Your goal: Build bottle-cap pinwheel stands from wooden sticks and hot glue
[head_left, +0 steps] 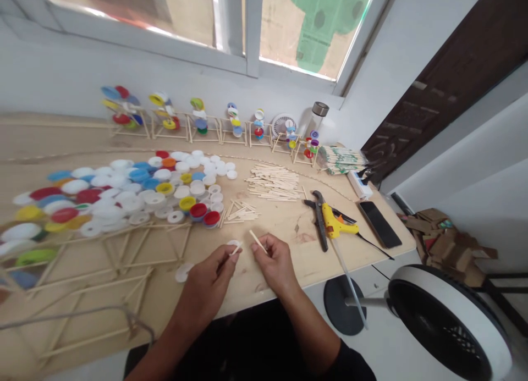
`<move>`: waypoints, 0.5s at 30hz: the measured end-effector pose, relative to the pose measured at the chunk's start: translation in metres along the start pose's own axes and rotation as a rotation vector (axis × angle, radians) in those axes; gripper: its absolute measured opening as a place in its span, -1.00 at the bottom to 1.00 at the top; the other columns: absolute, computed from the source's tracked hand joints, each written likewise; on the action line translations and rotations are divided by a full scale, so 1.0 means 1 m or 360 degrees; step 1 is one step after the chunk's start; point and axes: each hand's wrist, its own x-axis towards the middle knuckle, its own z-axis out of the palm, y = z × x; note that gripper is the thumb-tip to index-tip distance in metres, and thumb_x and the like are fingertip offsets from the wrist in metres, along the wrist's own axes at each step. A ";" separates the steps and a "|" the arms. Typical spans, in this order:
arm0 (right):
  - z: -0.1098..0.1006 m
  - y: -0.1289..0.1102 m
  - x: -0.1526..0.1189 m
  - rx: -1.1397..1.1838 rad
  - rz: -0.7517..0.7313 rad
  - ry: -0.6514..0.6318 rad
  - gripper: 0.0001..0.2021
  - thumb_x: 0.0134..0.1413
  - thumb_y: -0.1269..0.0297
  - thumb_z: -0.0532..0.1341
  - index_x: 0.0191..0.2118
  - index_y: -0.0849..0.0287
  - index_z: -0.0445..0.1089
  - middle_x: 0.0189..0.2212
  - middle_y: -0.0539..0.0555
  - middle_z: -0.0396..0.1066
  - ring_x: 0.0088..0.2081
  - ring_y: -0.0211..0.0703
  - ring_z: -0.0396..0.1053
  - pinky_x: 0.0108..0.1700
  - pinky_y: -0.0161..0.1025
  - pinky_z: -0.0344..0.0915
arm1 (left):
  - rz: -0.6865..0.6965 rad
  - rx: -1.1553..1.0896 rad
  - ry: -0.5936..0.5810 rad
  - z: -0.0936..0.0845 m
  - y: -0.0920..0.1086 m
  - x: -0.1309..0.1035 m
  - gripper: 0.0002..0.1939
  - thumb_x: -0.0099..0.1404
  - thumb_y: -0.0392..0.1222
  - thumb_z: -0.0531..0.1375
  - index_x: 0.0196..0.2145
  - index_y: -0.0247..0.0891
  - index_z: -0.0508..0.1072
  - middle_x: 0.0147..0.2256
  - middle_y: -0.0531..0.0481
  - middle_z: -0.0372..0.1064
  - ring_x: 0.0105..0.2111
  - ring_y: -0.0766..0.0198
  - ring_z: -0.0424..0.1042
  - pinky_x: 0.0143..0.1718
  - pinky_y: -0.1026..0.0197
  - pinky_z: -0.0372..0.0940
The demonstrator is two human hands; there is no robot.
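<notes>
Bare forearms (165, 340) reached over the pale wooden tabletop (307, 254); the left hand (210, 276) pinched one short, thin wooden stick (236, 250), and the right hand (272, 260) pinched one pale wooden rod (258, 241), their tips apart. By my judgement, the step in hand was handling sticks singly, and the next move called for a steady grip and careful lining-up. One round white plastic cap (234, 242) showed just beyond the left fingertips; contact was unclear. Farther out lay two stick piles (273, 183) and a heap of multicoloured round plastic caps (132, 199), both too crowded to count, one yellow glue gun (332, 221) and one black phone (379, 224). Along the back stood seven stick frames bearing coloured caps (200, 123), one steel-lidded clear bottle (313, 125) and one small white fan (284, 120).
</notes>
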 end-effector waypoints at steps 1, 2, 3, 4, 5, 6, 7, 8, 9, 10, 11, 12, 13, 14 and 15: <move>0.003 -0.002 0.000 0.0009 -0.0004 -0.0004 -0.79 -0.02 0.13 0.21 -0.50 0.16 0.33 -0.67 -0.14 0.11 -0.59 -0.36 0.01 -0.55 -0.39 -0.04 | -0.0004 -0.0041 -0.0029 0.000 0.001 -0.001 -0.68 0.22 0.11 -0.01 -0.42 -0.14 0.38 -0.65 0.16 0.24 -0.62 0.31 0.27 -0.52 0.29 0.18; 0.005 -0.003 -0.001 0.0018 -0.0008 -0.0009 -0.80 -0.02 0.14 0.20 -0.50 0.17 0.34 -0.67 -0.14 0.13 -0.59 -0.36 0.02 -0.55 -0.39 -0.03 | -0.0013 -0.0068 -0.0048 0.000 0.003 -0.001 -0.67 0.22 0.12 -0.01 -0.46 -0.14 0.37 -0.67 0.16 0.20 -0.64 0.31 0.24 -0.54 0.29 0.16; 0.008 -0.005 -0.001 0.0027 -0.0013 -0.0015 -0.81 -0.02 0.16 0.20 -0.49 0.17 0.35 -0.67 -0.13 0.14 -0.59 -0.36 0.03 -0.54 -0.39 -0.03 | -0.0021 -0.0090 -0.0062 0.000 0.004 -0.001 -0.65 0.21 0.13 -0.01 -0.48 -0.14 0.36 -0.68 0.17 0.18 -0.66 0.32 0.21 -0.55 0.29 0.15; 0.010 -0.006 -0.002 0.0038 -0.0015 -0.0017 -0.82 -0.03 0.17 0.19 -0.48 0.17 0.36 -0.66 -0.13 0.16 -0.60 -0.36 0.03 -0.54 -0.39 -0.03 | -0.0025 -0.0106 -0.0073 0.001 0.005 -0.002 -0.64 0.21 0.14 -0.01 -0.50 -0.14 0.35 -0.69 0.16 0.18 -0.66 0.32 0.20 -0.55 0.29 0.14; 0.011 -0.007 -0.003 0.0053 -0.0014 -0.0016 -0.83 -0.03 0.17 0.19 -0.48 0.17 0.37 -0.66 -0.13 0.18 -0.60 -0.36 0.04 -0.54 -0.39 -0.03 | -0.0025 -0.0119 -0.0073 0.001 0.005 -0.002 -0.63 0.21 0.15 -0.01 -0.53 -0.14 0.33 -0.69 0.16 0.18 -0.66 0.32 0.20 -0.55 0.28 0.14; 0.012 -0.008 -0.004 0.0069 -0.0011 -0.0015 -0.83 -0.04 0.18 0.19 -0.48 0.18 0.37 -0.66 -0.13 0.19 -0.60 -0.36 0.04 -0.55 -0.39 -0.03 | -0.0022 -0.0129 -0.0074 0.001 0.006 -0.003 -0.63 0.20 0.16 -0.01 -0.54 -0.15 0.31 -0.69 0.15 0.19 -0.65 0.31 0.21 -0.55 0.28 0.14; 0.013 -0.009 -0.005 0.0081 -0.0008 -0.0012 -0.83 -0.04 0.18 0.19 -0.48 0.18 0.37 -0.67 -0.13 0.19 -0.61 -0.36 0.04 -0.55 -0.39 -0.04 | -0.0018 -0.0138 -0.0072 0.002 0.006 -0.003 -0.63 0.20 0.16 -0.01 -0.55 -0.15 0.30 -0.68 0.15 0.20 -0.65 0.31 0.21 -0.54 0.28 0.14; 0.014 -0.009 -0.005 0.0087 -0.0006 -0.0010 -0.83 -0.04 0.18 0.20 -0.48 0.18 0.36 -0.67 -0.13 0.18 -0.61 -0.37 0.03 -0.55 -0.39 -0.04 | -0.0016 -0.0143 -0.0068 0.002 0.006 -0.004 -0.63 0.20 0.15 -0.01 -0.56 -0.15 0.28 -0.68 0.15 0.21 -0.64 0.31 0.22 -0.54 0.28 0.14; 0.014 -0.009 -0.006 0.0091 -0.0003 -0.0010 -0.83 -0.04 0.18 0.20 -0.48 0.18 0.36 -0.68 -0.14 0.17 -0.62 -0.37 0.03 -0.56 -0.39 -0.05 | -0.0016 -0.0144 -0.0069 0.002 0.006 -0.004 -0.64 0.20 0.14 0.00 -0.56 -0.15 0.27 -0.68 0.15 0.21 -0.64 0.32 0.22 -0.54 0.28 0.14; 0.014 -0.010 -0.006 0.0094 0.0002 -0.0012 -0.82 -0.04 0.17 0.20 -0.48 0.18 0.35 -0.69 -0.14 0.16 -0.62 -0.37 0.02 -0.56 -0.39 -0.05 | -0.0017 -0.0146 -0.0066 0.002 0.005 -0.005 -0.65 0.20 0.13 0.00 -0.56 -0.15 0.28 -0.67 0.15 0.21 -0.65 0.32 0.22 -0.53 0.28 0.14; 0.014 -0.010 -0.007 0.0100 0.0011 -0.0010 -0.82 -0.04 0.17 0.20 -0.48 0.18 0.35 -0.69 -0.15 0.15 -0.63 -0.37 0.01 -0.56 -0.39 -0.06 | -0.0018 -0.0147 -0.0062 0.003 0.005 -0.005 -0.66 0.21 0.12 0.01 -0.54 -0.15 0.29 -0.67 0.15 0.22 -0.65 0.32 0.23 -0.53 0.29 0.15; 0.015 -0.010 -0.007 0.0107 0.0024 0.0000 -0.82 -0.04 0.17 0.20 -0.48 0.18 0.35 -0.70 -0.15 0.14 -0.64 -0.38 0.00 -0.57 -0.39 -0.06 | -0.0015 -0.0143 -0.0055 0.003 0.004 -0.006 -0.67 0.21 0.11 0.01 -0.51 -0.15 0.32 -0.67 0.15 0.22 -0.65 0.32 0.23 -0.54 0.29 0.15; 0.015 -0.010 -0.007 0.0114 0.0037 0.0010 -0.82 -0.05 0.17 0.20 -0.49 0.18 0.35 -0.70 -0.15 0.15 -0.64 -0.38 0.01 -0.57 -0.39 -0.06 | -0.0008 -0.0133 -0.0041 0.003 0.004 -0.006 -0.68 0.22 0.10 0.01 -0.48 -0.15 0.35 -0.66 0.16 0.23 -0.65 0.32 0.24 -0.54 0.30 0.15; 0.016 -0.011 -0.007 0.0118 0.0046 0.0020 -0.81 -0.05 0.16 0.20 -0.50 0.18 0.35 -0.69 -0.14 0.16 -0.64 -0.38 0.02 -0.58 -0.39 -0.06 | 0.0007 -0.0119 -0.0027 0.003 0.003 -0.007 -0.68 0.23 0.09 0.01 -0.43 -0.16 0.39 -0.66 0.16 0.24 -0.65 0.32 0.25 -0.55 0.30 0.15; 0.017 -0.011 -0.007 0.0119 0.0050 0.0031 -0.81 -0.05 0.16 0.19 -0.51 0.18 0.34 -0.69 -0.13 0.18 -0.63 -0.38 0.03 -0.58 -0.39 -0.05 | 0.0028 -0.0098 -0.0006 0.004 0.002 -0.007 -0.68 0.24 0.09 0.01 -0.38 -0.16 0.41 -0.66 0.16 0.25 -0.65 0.32 0.26 -0.55 0.30 0.15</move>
